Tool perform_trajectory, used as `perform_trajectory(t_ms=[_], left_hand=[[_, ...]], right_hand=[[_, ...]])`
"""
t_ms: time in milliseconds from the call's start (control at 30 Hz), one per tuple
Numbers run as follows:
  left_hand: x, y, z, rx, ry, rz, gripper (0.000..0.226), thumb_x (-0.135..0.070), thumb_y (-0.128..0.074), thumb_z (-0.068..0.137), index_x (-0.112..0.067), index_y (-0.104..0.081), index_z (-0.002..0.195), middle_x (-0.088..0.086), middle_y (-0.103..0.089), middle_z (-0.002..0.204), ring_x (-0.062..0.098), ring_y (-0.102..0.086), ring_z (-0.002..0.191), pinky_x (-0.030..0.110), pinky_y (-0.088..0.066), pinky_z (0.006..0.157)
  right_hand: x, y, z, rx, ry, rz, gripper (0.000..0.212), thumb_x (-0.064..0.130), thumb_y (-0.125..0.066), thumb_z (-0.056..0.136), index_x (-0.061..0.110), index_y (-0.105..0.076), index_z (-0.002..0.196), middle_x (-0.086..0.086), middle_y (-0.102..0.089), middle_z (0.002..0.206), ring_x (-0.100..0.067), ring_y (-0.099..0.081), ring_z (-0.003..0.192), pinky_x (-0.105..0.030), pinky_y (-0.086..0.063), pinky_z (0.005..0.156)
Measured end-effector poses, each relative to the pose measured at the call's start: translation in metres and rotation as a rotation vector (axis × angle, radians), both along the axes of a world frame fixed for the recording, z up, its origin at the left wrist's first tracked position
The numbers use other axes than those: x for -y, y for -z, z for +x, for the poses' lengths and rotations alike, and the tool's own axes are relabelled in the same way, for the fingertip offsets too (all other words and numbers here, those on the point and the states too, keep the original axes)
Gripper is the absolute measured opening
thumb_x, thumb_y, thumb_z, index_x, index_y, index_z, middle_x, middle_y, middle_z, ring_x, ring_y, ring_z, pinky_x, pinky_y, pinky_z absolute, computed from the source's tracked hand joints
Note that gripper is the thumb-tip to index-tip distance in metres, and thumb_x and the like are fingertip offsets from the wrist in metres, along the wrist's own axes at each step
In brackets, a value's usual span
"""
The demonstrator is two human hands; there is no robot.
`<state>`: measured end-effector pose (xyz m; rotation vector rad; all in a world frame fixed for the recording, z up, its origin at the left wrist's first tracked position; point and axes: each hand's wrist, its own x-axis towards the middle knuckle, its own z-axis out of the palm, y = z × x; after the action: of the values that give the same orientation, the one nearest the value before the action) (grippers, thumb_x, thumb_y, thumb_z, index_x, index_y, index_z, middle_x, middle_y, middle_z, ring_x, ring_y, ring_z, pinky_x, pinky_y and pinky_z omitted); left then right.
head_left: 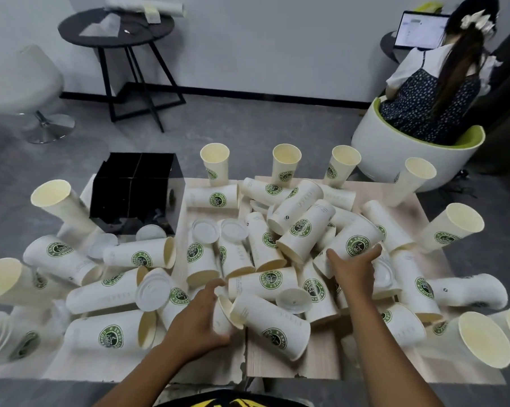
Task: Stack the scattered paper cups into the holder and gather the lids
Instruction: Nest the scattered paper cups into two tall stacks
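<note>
Several white paper cups with green round logos lie scattered and piled over a light wooden table [321, 362]; some stand upright along the far edge. My left hand [199, 321] grips a lying cup [223, 317] near the table's front middle. My right hand [355, 267] is spread with thumb and fingers around the base of a tilted cup [352, 240] in the pile's right half. A black square holder [136, 190] with four compartments stands at the far left. White lids lie among the cups, such as a lid [153, 292] left of my left hand and another lid [294, 301] between my hands.
Beyond the table are a grey floor, a round black side table [115, 27], a white chair [27, 80] at the left, and a person [435, 83] seated in a white-and-green tub chair with a laptop at the far right.
</note>
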<state>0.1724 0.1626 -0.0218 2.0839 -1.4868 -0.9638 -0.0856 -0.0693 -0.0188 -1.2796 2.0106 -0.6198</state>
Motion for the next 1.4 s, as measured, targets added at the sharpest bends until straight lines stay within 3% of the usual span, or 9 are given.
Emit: perform_trajectory(t_ms=[167,333,433,533,700,900,1033,1233,1400], left_hand=[[0.001,-0.007,0.005,-0.046,-0.026,-0.018,0.097,-0.048,-0.080,0.056,-0.043,-0.029,0.138,-0.026,-0.049,0.110,-0.005,-0.059,0.090,0.011,-0.043,0.062],[0.001,-0.006,0.015,-0.111,-0.068,-0.018,0.101,-0.038,-0.085,0.055,-0.044,-0.030,0.140,-0.013,-0.057,0.111,0.007,-0.064,0.093,0.036,-0.060,0.070],[0.000,-0.007,0.018,-0.140,-0.077,-0.027,0.101,-0.032,-0.088,0.055,-0.045,-0.033,0.139,-0.011,-0.058,0.115,0.008,-0.065,0.098,0.038,-0.063,0.068],[0.000,-0.011,0.022,-0.155,-0.080,-0.072,0.096,-0.037,-0.088,0.055,-0.046,-0.038,0.136,-0.020,-0.059,0.123,0.001,-0.063,0.108,0.038,-0.060,0.085],[-0.002,-0.028,0.031,-0.179,-0.124,-0.145,0.091,-0.040,-0.092,0.057,-0.049,-0.038,0.129,-0.026,-0.056,0.127,-0.009,-0.058,0.112,0.013,-0.049,0.086],[-0.010,-0.052,0.048,-0.214,-0.227,-0.229,0.100,-0.038,-0.095,0.056,-0.053,-0.034,0.133,-0.014,-0.058,0.121,-0.008,-0.057,0.108,0.016,-0.051,0.088],[-0.022,-0.063,0.059,-0.187,-0.303,-0.336,0.096,-0.016,-0.095,0.063,-0.059,-0.036,0.126,-0.020,-0.059,0.120,-0.004,-0.059,0.111,0.009,-0.046,0.090],[-0.050,-0.082,0.087,-0.171,-0.377,-0.433,0.098,-0.022,-0.095,0.062,-0.050,-0.037,0.135,-0.027,-0.053,0.122,0.001,-0.057,0.117,0.016,-0.047,0.096],[-0.073,-0.095,0.102,-0.163,-0.437,-0.497,0.097,-0.034,-0.091,0.058,-0.047,-0.037,0.138,-0.023,-0.051,0.127,0.006,-0.058,0.119,0.024,-0.052,0.098]], right_hand=[[0.004,0.000,0.010,0.022,0.028,-0.017,0.115,0.044,-0.083,0.078,0.016,-0.003,0.155,-0.029,-0.056,0.134,-0.047,-0.060,0.118,-0.052,-0.049,0.091],[0.007,0.003,0.010,0.052,0.075,-0.007,0.110,0.037,-0.083,0.077,0.015,-0.007,0.152,-0.029,-0.059,0.129,-0.047,-0.062,0.113,-0.050,-0.050,0.089],[0.003,0.000,0.007,0.066,0.094,-0.022,0.109,0.035,-0.085,0.074,0.012,-0.012,0.152,-0.027,-0.060,0.130,-0.046,-0.061,0.115,-0.048,-0.049,0.088],[-0.011,-0.010,0.007,0.064,0.073,-0.090,0.099,0.034,-0.087,0.070,0.014,-0.030,0.150,-0.021,-0.059,0.136,-0.041,-0.059,0.123,-0.050,-0.049,0.099],[-0.050,-0.035,0.025,0.146,-0.123,-0.288,0.078,0.028,-0.090,0.067,0.019,-0.053,0.135,-0.002,-0.062,0.126,-0.025,-0.063,0.109,-0.034,-0.048,0.081],[-0.088,-0.060,0.080,0.410,-0.446,-0.269,0.075,0.012,-0.092,0.069,0.033,-0.051,0.127,0.018,-0.062,0.118,0.011,-0.063,0.090,-0.009,-0.050,0.076],[-0.104,-0.063,0.121,0.483,-0.612,-0.222,0.075,0.018,-0.092,0.062,0.034,-0.056,0.125,0.017,-0.065,0.110,0.003,-0.061,0.082,-0.019,-0.054,0.077],[-0.129,-0.076,0.167,0.450,-0.770,-0.249,0.067,0.011,-0.092,0.067,0.036,-0.054,0.116,0.020,-0.054,0.078,0.001,-0.048,0.061,-0.010,-0.041,0.060],[-0.142,-0.090,0.190,0.435,-0.862,-0.265,0.068,0.014,-0.092,0.069,0.032,-0.053,0.121,0.016,-0.048,0.079,0.001,-0.049,0.063,-0.011,-0.042,0.059]])
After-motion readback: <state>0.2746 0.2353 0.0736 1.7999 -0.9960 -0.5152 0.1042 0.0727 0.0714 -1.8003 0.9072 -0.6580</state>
